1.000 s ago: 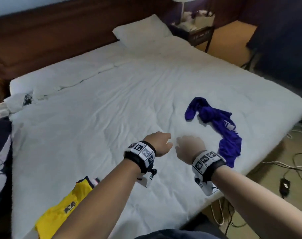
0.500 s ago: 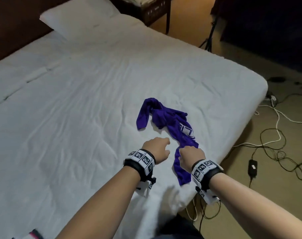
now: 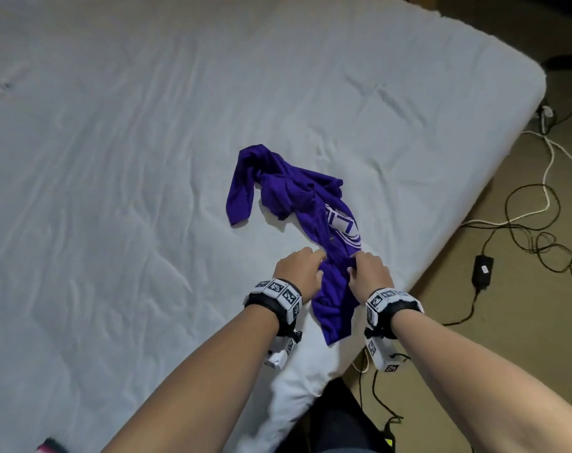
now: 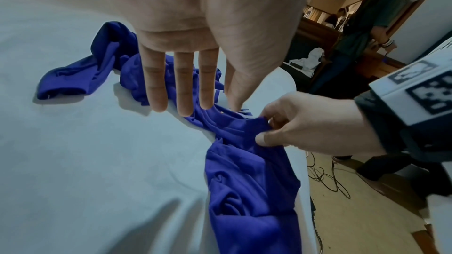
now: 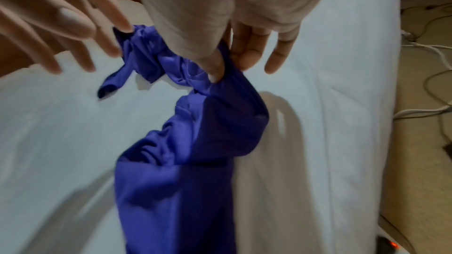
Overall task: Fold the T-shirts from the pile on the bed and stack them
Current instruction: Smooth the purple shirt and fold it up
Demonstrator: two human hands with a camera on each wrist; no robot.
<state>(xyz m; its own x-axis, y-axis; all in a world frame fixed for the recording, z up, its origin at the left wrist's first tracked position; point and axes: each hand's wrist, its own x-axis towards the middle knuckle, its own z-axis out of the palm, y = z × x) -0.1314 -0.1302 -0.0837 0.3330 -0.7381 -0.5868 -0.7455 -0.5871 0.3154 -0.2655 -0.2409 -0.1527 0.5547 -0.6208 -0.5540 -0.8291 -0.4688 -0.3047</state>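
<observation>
Near the right edge of the bed (image 3: 147, 158), a purple shirt (image 3: 294, 191) lies in a long, twisted bunch. One end of it reaches close to the edge, just above the floor (image 3: 474, 322).

The right hand (image 3: 369, 276) pinches a bit of the shirt between thumb and fingers (image 5: 215, 69). The cloth is lifted a little there. The left hand (image 3: 297, 273) is spread flat with straight fingers (image 4: 183, 84), and its tips come down on the shirt just beside the right hand. It grips nothing.

Here is what could go wrong, as far as I can judge. The right hand has only a small pinch, so the smooth cloth could slip out when it is pulled. The shirt is all twisted up, so a pull from the middle may just drag the whole bunch and not open it. A sleeve could stay tucked inside, and then the fold would come out lumpy. The shirt sits so near the edge that a pull toward the person could tip it off onto the floor, where the wires (image 3: 539, 223) lie. The sheet is wrinkly too, and the flat left hand could push it into bumps under the shirt.
</observation>
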